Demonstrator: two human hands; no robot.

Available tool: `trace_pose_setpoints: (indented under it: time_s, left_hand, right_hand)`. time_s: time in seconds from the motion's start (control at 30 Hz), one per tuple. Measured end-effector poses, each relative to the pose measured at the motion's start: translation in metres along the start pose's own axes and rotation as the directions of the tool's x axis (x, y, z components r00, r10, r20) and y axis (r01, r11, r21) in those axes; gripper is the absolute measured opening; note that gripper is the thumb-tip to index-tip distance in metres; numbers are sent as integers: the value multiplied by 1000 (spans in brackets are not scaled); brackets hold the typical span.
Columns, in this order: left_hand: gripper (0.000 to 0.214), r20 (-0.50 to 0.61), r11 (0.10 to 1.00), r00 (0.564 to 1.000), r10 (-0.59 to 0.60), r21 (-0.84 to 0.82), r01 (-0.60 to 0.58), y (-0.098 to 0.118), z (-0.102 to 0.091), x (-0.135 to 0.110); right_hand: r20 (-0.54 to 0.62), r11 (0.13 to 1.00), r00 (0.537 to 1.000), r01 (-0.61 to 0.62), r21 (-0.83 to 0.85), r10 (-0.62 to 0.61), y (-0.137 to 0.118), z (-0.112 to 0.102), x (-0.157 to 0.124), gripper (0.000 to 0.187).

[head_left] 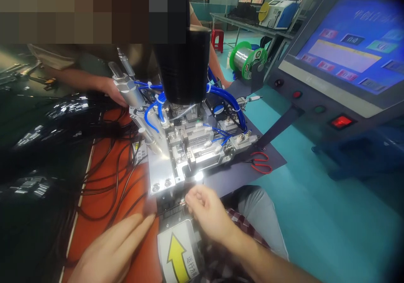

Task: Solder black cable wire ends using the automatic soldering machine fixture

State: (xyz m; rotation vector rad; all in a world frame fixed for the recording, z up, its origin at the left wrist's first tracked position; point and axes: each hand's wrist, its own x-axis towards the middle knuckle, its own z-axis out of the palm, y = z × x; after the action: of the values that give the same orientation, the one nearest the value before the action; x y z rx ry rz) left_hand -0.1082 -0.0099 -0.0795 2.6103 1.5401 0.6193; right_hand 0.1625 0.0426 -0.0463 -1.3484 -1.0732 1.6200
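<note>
My right hand [206,211] pinches a small connector end of a black cable at the black fixture slot [170,209] below the metal machine block [186,152]. My left hand [110,249] lies flat on the orange mat [104,199], index finger stretched out toward the same slot, touching a thin black cable. A bright light spot glares just above my right fingers. What sits between the pinched fingers is too small to name surely.
A yellow arrow label [176,253] lies near me. Black cables [107,165] spread over the mat at left. Red scissors [260,162] rest right of the machine. Another person's hand [113,91] reaches in behind. A blue touchscreen panel [350,47] stands right, a wire spool [248,58] beyond.
</note>
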Motion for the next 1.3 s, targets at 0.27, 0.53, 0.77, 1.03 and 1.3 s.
trace_pose_setpoints:
  time_s: [0.27, 0.53, 0.77, 1.03, 1.3]
  left_hand:
    - [48, 13, 999, 998, 54, -3, -54, -8, 5, -4]
    - [44, 43, 995, 994, 98, -9, -98, -4, -3, 18]
    - [36, -80, 976, 974, 212, -24, -215, 4, -8, 30]
    - [30, -155, 967, 959, 235, -63, -247, 1, -12, 77]
    - [14, -182, 996, 982, 39, -75, -54, 2, -10, 88]
  right_hand:
    - [43, 997, 998, -41, 68, 39, 1, -5, 2, 33]
    - [1, 1000, 1000, -8, 27, 8, 11, -10, 2, 41]
    - [-163, 998, 985, -64, 2, 64, 50, -47, -26, 66]
    - [-189, 988, 970, -150, 25, 152, 81, -57, -53, 71]
    - [-155, 993, 981, -114, 30, 117, 90, -52, -60, 69]
